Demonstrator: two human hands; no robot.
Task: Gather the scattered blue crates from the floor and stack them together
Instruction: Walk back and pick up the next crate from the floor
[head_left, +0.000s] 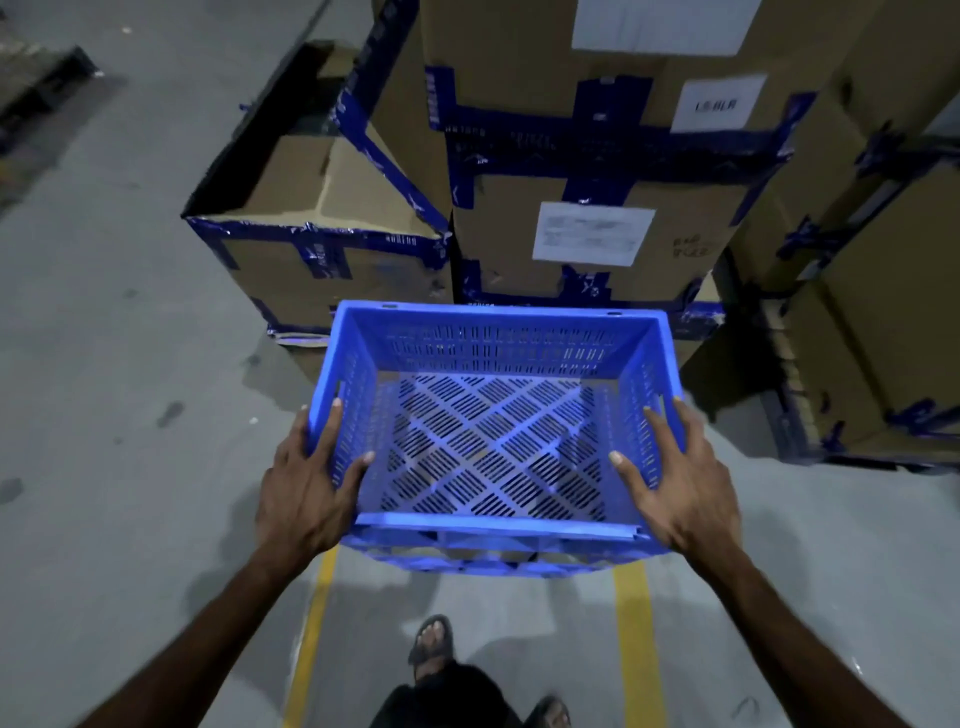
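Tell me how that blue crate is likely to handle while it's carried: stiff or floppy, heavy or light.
The blue crate is probably stiff: its rim looks straight while the left hand and right hand hold only its two short sides. It is likely light for its size, being empty with slotted walls and floor. The smooth-looking plastic could slip, though fingers hooked over the rim should steady it.

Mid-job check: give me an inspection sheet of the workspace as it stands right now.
Surface: grey concrete floor with two yellow lines.
Job's things: one empty blue crate, held off the floor; no other crates in view.
Clutter: opened cardboard box left of the taped cartons.
Hands: left hand and right hand grip the crate's side walls.
Cables: nothing seen.
Surroundings: stacked taped cartons ahead; pallet corner top left.
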